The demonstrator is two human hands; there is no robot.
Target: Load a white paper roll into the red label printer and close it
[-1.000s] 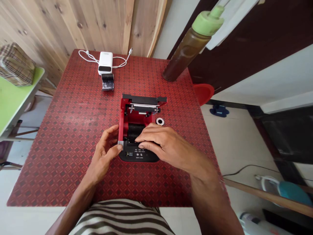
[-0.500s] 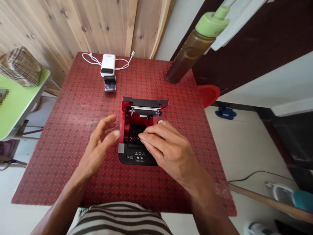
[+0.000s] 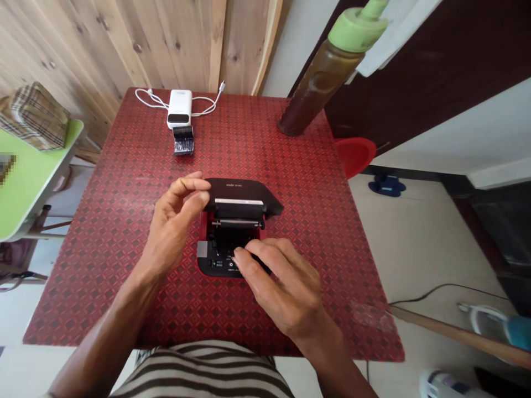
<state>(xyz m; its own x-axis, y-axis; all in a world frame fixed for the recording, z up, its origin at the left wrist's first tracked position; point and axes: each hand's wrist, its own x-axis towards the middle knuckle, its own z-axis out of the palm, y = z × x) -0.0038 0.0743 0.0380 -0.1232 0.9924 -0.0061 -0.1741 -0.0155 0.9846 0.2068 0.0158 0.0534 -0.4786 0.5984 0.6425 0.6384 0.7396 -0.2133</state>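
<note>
A small red and black printer (image 3: 209, 264) sits mid-table on the red patterned table (image 3: 124, 182). Its black lid (image 3: 244, 198) is tilted partway down over the open bay. My left hand (image 3: 176, 221) pinches the lid's left corner between thumb and fingers. My right hand (image 3: 277, 282) rests on the printer's front right, fingers curled over the black control panel and the bay's edge; I cannot make out anything held in it.
A white power bank (image 3: 179, 108) with a white cable lies at the table's far edge, a small black part (image 3: 183, 139) just in front of it. A tall brown bottle (image 3: 327, 72) with a green cap stands far right. A green side table (image 3: 25, 177) is left.
The lid, upright and open before, has swung down toward me. My left hand moved from the printer's left side up to the lid. My right hand drew back toward the front panel.
</note>
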